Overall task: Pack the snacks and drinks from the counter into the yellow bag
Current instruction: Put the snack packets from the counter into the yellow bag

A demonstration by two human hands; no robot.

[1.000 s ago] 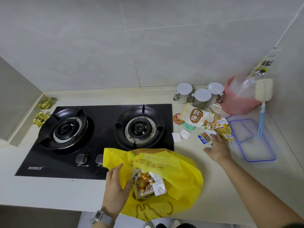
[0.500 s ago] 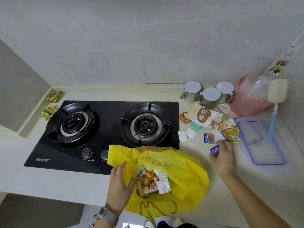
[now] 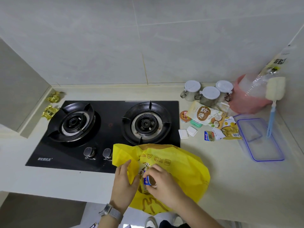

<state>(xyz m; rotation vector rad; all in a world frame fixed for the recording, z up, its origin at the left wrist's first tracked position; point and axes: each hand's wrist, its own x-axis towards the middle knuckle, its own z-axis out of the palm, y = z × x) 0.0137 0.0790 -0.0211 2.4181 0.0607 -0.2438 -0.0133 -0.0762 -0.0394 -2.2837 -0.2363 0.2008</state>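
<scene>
The yellow bag (image 3: 184,168) lies open at the counter's front edge, partly over the stove. My left hand (image 3: 122,183) grips the bag's left rim and holds the mouth open. My right hand (image 3: 162,183) is over the mouth, shut on a small blue snack packet (image 3: 147,180). To the right on the counter lie a coconut snack pouch (image 3: 205,116), a yellow snack packet (image 3: 231,128), another small blue packet (image 3: 209,136), two white squares (image 3: 187,132), a green piece (image 3: 196,124) and a round red cup (image 3: 184,116).
A black two-burner gas stove (image 3: 105,129) fills the counter's middle. Three lidded jars (image 3: 209,93), a pink tub (image 3: 246,99), a clear blue-rimmed container (image 3: 261,139) and a sponge brush (image 3: 273,96) stand at the right. Two gold-wrapped items (image 3: 50,106) lie far left.
My right hand picked a small blue packet off the counter and carried it left and down to the bag's mouth. My left hand kept hold of the bag's rim.
</scene>
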